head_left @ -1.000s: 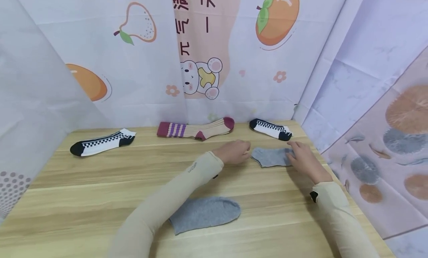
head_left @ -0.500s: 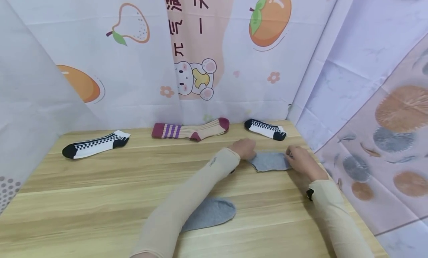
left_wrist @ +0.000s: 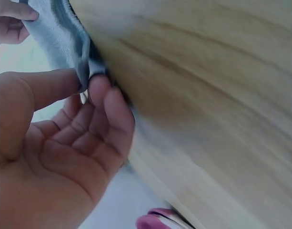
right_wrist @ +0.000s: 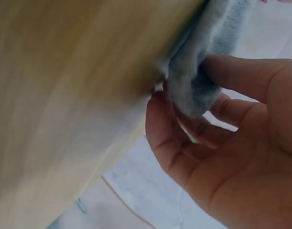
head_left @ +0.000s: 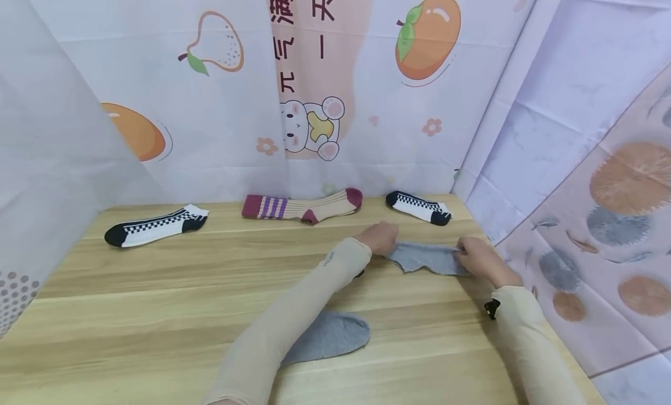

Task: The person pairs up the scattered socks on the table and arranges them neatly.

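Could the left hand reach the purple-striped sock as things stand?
Likely yes: nothing visible stands between the left hand and the purple-striped sock, though that hand is pinching a grey sock.

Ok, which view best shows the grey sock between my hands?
The head view: it shows the grey sock spanning from left hand to right hand. The left wrist view shows its left end pinched, the right wrist view its right end; both cut it off at the top.

Five in all: two black-and-white socks [head_left: 155,225] [head_left: 418,207] near the far corners of one table [head_left: 157,312], one purple-striped sock [head_left: 302,207] along its far edge, two grey socks [head_left: 427,258] [head_left: 335,336], one gripped by my two hands [head_left: 381,238] [head_left: 486,261] near the right edge.
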The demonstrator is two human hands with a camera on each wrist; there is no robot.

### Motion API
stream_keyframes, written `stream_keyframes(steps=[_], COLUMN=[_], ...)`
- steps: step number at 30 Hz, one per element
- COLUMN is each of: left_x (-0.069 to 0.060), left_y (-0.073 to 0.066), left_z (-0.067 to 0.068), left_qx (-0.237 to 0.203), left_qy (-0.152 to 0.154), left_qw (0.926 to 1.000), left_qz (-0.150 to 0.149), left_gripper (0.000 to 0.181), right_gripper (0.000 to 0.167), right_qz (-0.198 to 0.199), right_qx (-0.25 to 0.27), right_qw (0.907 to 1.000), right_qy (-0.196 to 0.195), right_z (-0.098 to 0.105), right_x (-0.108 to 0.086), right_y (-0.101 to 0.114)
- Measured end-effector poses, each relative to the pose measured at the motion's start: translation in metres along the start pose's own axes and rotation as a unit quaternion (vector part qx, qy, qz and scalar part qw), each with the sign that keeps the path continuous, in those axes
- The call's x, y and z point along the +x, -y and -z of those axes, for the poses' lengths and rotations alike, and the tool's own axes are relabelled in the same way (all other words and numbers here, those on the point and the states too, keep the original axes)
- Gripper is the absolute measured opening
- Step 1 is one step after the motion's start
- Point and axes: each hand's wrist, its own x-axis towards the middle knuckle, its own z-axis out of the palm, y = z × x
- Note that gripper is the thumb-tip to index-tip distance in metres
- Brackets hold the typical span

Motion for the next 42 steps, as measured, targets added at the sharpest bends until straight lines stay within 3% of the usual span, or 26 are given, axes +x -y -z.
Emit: stream_keyframes(steps=[5, 11, 16, 23, 29, 37, 42], left_x=[-0.004, -0.014, -0.021, -0.034, -0.053, -0.073, -0.094], left_y=[0.009, 0.016, 0.028, 0.04, 0.044, 0.054, 0.058], left_z=[0.002, 0.012, 0.017, 0.027, 0.04, 0.045, 0.05], left_qx=[-0.031, -0.041, -0.036, -0.038, -0.063, -0.07, -0.085], left_qy=[-0.025, -0.031, -0.025, -0.031, -0.011, 0.0, 0.007], left_qw=[0.998, 0.9972, 0.9976, 0.9947, 0.9939, 0.9938, 0.9935], left_qz=[-0.05, -0.054, -0.053, -0.09, -0.09, -0.086, -0.076], left_gripper=[0.015, 0.009, 0.028, 0.045, 0.051, 0.053, 0.049], right_gripper=[0.009, 0.009, 0.008, 0.009, 0.009, 0.008, 0.009], right_qz=[0.008, 0.015, 0.018, 0.03, 0.038, 0.048, 0.058], right_qx=[0.009, 0.009, 0.023, 0.02, 0.026, 0.032, 0.031], right_qw=[0.9999, 0.9996, 0.9993, 0.9991, 0.9987, 0.9982, 0.9978], right_qy=[-0.005, -0.022, -0.022, -0.022, -0.022, -0.016, -0.011], right_z=[0.004, 0.006, 0.007, 0.012, 0.015, 0.016, 0.016], right_x=[0.001, 0.005, 0.006, 0.007, 0.005, 0.002, 0.001], right_y=[-0.001, 0.001, 0.005, 0.016, 0.03, 0.049, 0.063])
